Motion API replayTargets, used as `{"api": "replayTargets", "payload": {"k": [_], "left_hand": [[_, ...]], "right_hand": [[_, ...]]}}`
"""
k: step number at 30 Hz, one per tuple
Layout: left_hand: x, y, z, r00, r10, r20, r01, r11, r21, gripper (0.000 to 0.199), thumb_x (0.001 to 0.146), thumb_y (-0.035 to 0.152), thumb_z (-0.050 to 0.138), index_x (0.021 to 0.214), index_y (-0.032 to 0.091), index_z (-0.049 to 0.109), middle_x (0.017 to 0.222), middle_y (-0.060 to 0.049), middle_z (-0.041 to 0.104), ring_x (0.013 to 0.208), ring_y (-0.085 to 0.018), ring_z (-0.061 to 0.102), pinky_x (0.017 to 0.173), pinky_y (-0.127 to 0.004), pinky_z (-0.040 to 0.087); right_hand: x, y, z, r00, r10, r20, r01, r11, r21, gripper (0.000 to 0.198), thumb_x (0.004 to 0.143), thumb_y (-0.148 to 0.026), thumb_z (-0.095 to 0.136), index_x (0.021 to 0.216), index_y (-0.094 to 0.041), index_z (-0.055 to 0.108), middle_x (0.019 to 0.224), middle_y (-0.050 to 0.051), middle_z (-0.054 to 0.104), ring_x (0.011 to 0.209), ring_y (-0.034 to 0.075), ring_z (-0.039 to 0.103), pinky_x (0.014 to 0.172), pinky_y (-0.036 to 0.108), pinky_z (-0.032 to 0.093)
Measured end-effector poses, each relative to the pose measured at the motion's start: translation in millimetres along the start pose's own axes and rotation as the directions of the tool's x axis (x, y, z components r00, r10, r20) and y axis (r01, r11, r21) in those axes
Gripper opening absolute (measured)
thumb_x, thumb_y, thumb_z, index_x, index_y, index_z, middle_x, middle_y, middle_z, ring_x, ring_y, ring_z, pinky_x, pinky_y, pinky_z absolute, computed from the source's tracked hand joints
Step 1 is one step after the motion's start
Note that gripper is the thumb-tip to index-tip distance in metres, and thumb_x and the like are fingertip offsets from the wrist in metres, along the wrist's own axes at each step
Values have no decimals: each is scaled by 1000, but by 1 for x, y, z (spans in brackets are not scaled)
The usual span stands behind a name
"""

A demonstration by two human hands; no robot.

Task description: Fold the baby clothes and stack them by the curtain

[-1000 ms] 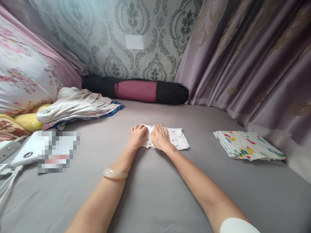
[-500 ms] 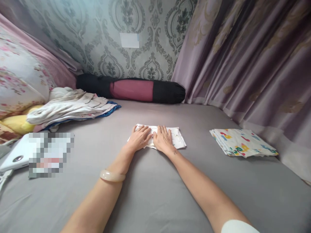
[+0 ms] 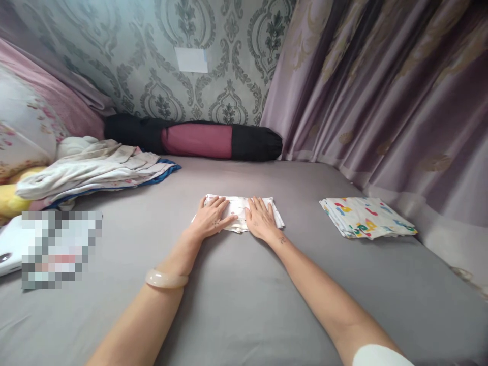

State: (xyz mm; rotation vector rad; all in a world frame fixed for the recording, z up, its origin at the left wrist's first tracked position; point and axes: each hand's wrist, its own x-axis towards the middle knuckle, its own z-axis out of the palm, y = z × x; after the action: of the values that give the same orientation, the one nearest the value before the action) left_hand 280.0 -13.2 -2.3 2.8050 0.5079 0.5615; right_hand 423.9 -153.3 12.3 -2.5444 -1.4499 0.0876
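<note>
A small white folded cloth point(image 3: 238, 208) with a sparse print lies flat on the grey bed sheet point(image 3: 236, 300). My left hand point(image 3: 212, 217) rests palm down over its left part, fingers stretched and thumb pointing inward. On its right part lies my right hand point(image 3: 261, 217), also flat with fingers extended. Between the two hands a strip of the cloth shows; the rest of its middle is partly covered by fingers. To the right, apart from both hands, sits a folded white cloth with a colourful print point(image 3: 369, 217).
A black and maroon long bag point(image 3: 196, 141) lies against the patterned wall. Crumpled clothes point(image 3: 102, 165) are heaped at the left, near a floral pillow point(image 3: 23, 122). A white device point(image 3: 13, 239) lies by a pixelated item point(image 3: 64, 249). Purple curtains point(image 3: 343, 86) hang at right.
My hands have slid apart across the folded cloth, baring more of its middle. The whole view has shifted slightly, so the surroundings appear further left.
</note>
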Motion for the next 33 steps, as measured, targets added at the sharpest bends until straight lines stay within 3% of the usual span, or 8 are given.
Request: {"api": "replayTargets", "payload": {"k": [14, 22, 33], "left_hand": [[-1, -1, 0, 999, -12, 45, 10, 999, 53, 68, 85, 70, 43, 134, 22, 51, 142, -14, 51, 135, -33, 40, 114, -55, 13], [-1, 0, -2, 997, -40, 66, 35, 997, 75, 71, 85, 71, 42, 135, 22, 50, 143, -13, 51, 135, -32, 41, 114, -54, 14], [1, -1, -4, 993, -76, 95, 73, 997, 37, 75, 82, 73, 45, 136, 22, 51, 145, -12, 48, 136, -31, 40, 112, -46, 26]], "right_hand": [[-2, -1, 2, 999, 12, -32, -11, 999, 34, 55, 99, -35, 24, 148, -11, 35, 155, 11, 32, 144, 24, 22, 117, 45, 8], [-2, 15, 2, 986, 126, -105, -130, 991, -31, 59, 100, -37, 23, 146, -2, 36, 155, 17, 31, 145, 29, 20, 117, 47, 7], [-1, 19, 1, 985, 169, -33, -170, 985, -27, 62, 100, -40, 20, 149, -3, 31, 157, 15, 26, 146, 27, 16, 117, 46, 11]]}}
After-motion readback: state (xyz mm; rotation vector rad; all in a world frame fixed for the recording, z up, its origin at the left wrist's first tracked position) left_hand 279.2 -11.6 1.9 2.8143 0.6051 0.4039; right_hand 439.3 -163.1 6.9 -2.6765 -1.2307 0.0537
